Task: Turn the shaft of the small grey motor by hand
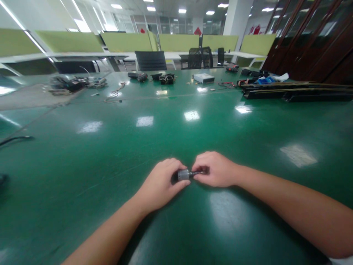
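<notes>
A small grey metal cylinder (183, 175) with a narrower dark neck lies sideways near the green table's front middle. My left hand (162, 180) is closed around it, thumb in front and fingers behind. From the neck a thin dark shaft (197, 172) points right, into the fingers of my right hand (215, 170), which are closed on it in a pinch. Whether the shaft is one piece with the cylinder I cannot tell. The fingers partly hide both ends. Both hands are low over the tabletop.
The glossy green table (118, 143) reflects the ceiling lights. Along its far side are a white box (203, 78), black parts (163, 78), tangled cables (77, 84) and long black strips (298, 91). A black cable (16, 139) lies at left. Chairs (150, 60) stand beyond.
</notes>
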### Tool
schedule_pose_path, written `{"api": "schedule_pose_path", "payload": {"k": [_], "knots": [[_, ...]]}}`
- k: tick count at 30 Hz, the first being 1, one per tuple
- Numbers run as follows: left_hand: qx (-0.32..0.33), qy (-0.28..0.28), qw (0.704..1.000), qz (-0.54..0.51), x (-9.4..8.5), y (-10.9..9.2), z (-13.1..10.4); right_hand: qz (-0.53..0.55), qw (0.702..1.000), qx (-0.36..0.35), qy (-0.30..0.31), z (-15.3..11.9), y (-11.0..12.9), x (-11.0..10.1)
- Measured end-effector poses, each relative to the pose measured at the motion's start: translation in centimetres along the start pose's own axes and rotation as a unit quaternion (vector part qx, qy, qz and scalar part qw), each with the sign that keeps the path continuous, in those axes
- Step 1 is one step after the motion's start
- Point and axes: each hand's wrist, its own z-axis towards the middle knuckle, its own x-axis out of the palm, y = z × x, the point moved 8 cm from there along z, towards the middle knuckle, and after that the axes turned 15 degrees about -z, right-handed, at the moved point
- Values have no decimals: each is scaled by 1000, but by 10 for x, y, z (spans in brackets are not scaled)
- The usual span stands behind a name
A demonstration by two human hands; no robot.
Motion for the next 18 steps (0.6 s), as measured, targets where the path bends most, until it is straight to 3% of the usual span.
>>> {"api": "schedule_pose_path", "payload": {"k": [18], "knots": [[2,-1,1000,5,-1,-2,-1,9,1000,-1,-6,-4,-5,-3]]}}
